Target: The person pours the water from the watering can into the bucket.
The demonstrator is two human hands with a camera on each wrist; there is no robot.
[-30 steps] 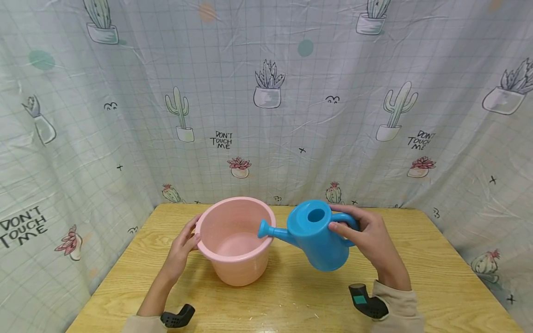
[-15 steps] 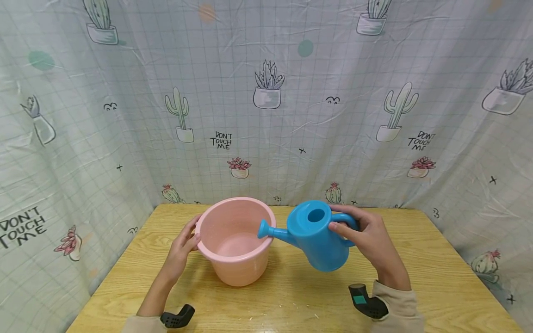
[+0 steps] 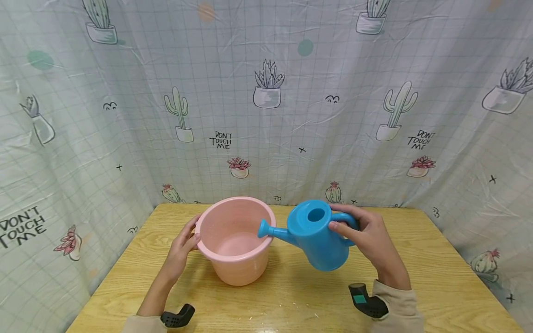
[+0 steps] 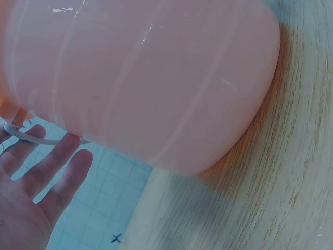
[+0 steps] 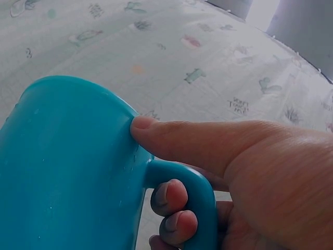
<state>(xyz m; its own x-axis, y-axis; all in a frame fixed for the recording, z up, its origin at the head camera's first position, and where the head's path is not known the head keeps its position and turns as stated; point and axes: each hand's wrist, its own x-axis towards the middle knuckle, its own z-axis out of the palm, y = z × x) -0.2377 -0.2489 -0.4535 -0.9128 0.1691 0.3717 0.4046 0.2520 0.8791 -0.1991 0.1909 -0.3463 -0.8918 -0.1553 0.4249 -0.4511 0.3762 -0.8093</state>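
Note:
A pink bucket point(image 3: 241, 270) stands on the wooden table, its mouth facing up. My left hand point(image 3: 180, 252) rests against the outer left side of its rim. In the left wrist view, its fingers point(image 4: 65, 174) lie fairly straight by the bucket wall, near a thin pale handle point(image 4: 44, 139). A blue watering can point(image 3: 318, 245) is held tilted to the right of the bucket, its spout reaching over the rim. My right hand point(image 3: 368, 238) grips the can's handle point(image 5: 203, 198), thumb pressed on the can's body. Droplets cling to the can. I see no stream from the spout.
A light wooden table point(image 3: 416, 259) lies under everything, with small specks or drops near its front. Behind it hangs a grey-green curtain point(image 3: 312, 115) printed with cacti. Dark devices point(image 3: 368, 301) sit at both wrists.

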